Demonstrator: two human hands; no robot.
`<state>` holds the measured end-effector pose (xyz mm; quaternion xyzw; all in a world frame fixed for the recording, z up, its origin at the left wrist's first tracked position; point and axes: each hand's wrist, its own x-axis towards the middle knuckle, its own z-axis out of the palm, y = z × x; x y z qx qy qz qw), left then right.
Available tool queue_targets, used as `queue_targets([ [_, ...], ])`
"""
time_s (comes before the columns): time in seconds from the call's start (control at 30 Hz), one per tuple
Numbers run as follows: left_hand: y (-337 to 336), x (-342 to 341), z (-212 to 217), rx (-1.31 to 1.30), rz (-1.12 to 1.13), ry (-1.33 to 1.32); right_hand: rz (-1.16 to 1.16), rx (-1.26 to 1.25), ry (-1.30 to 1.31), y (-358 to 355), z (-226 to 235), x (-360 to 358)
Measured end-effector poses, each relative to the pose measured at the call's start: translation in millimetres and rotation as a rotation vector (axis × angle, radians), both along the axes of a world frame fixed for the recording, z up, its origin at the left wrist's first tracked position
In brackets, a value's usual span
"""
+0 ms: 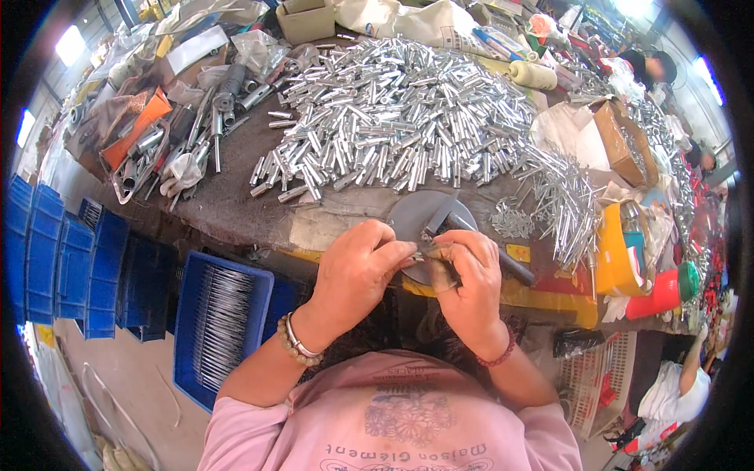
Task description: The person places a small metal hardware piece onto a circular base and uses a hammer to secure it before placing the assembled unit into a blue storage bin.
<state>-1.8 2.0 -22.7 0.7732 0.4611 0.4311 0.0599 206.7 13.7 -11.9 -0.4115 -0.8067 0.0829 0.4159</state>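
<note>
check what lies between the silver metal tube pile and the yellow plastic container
A heap of thin silver metal pieces shows there in the head view.

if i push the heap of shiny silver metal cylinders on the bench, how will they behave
The heaped, shiny silver metal cylinders would probably roll, being round and loosely piled. They look stiff, with straight sides, and their polished shine suggests they may feel slippery.

Small silvery piece (419,256): barely shows, mostly covered; is held near the middle of the counter's (243,206) near edge; shape and tilt indiscernible.
</note>
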Motion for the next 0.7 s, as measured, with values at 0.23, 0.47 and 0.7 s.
queue_targets([
  [0.23, 0, 0, -2, -0.021, 0.006, -0.006, 0.036, 0.051, -0.162, -3, 24, 13],
  [0.47, -4, 3, 4, -0.057, 0.017, -0.043, -0.127, 0.014, -0.398, 11, 32, 59],
  [0.7, -3, 4, 1, -0.054, 0.02, 0.002, -0.1, -0.045, -0.14, -26, 49, 61],
])
